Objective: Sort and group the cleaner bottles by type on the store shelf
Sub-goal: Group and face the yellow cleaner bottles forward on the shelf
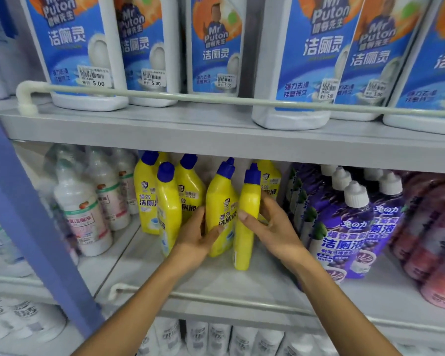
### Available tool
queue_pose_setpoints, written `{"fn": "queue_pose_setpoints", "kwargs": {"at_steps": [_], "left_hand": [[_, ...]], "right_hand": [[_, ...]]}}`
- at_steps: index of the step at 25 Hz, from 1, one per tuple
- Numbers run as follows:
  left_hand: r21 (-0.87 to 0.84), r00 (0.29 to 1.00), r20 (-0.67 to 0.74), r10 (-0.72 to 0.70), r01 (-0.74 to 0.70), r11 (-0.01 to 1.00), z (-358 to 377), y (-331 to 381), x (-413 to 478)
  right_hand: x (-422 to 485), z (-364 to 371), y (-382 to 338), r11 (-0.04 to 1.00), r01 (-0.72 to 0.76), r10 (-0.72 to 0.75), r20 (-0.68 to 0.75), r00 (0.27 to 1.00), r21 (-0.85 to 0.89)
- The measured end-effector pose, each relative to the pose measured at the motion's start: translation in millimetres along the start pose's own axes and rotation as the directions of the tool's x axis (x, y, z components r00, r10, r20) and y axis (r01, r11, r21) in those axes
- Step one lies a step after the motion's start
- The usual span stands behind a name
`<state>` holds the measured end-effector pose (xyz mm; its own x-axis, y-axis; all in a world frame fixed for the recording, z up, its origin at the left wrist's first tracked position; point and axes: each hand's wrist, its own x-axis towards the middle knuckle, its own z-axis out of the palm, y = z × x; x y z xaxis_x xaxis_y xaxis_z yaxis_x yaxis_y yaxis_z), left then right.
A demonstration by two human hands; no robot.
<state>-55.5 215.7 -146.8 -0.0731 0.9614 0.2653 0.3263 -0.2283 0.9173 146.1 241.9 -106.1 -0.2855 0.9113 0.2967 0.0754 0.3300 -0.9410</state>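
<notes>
Several yellow cleaner bottles with blue caps stand on the middle shelf (216, 286). My left hand (198, 235) grips the front yellow bottle (220, 201), which leans left. My right hand (270, 224) wraps around a narrower yellow bottle (247, 240) turned side-on, standing at the shelf front. More yellow bottles (167, 201) stand to the left and behind. To the right are purple bottles with white caps (344, 227); to the left, white bottles with pink labels (85, 217).
Large white bottles with blue labels (82, 47) fill the upper shelf behind a rail (165, 95). Reddish bottles (432, 240) stand at the far right. A blue upright post (31, 227) divides the shelving on the left. White bottles (216, 337) line the bottom shelf.
</notes>
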Motion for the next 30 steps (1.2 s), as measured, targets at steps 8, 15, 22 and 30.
{"fn": "queue_pose_setpoints", "kwargs": {"at_steps": [8,15,22,30], "left_hand": [[-0.023,1.0,0.006,0.026,-0.026,0.999,-4,-12,20],[0.056,0.999,0.043,0.025,-0.027,0.998,-30,-28,29],[0.229,0.997,-0.067,0.05,-0.033,0.973,-17,-21,43],[0.365,0.979,-0.198,0.056,0.021,0.931,-2,-10,56]], "right_hand": [[17,11,-5,0.879,-0.081,-0.071,-0.296,0.953,-0.47],[15,-15,9,0.911,-0.107,0.043,-0.168,0.985,-0.398],[55,14,24,0.888,-0.073,-0.102,-0.35,0.931,-0.454],[62,14,49,0.857,-0.172,-0.065,-0.433,0.899,-0.485]]}}
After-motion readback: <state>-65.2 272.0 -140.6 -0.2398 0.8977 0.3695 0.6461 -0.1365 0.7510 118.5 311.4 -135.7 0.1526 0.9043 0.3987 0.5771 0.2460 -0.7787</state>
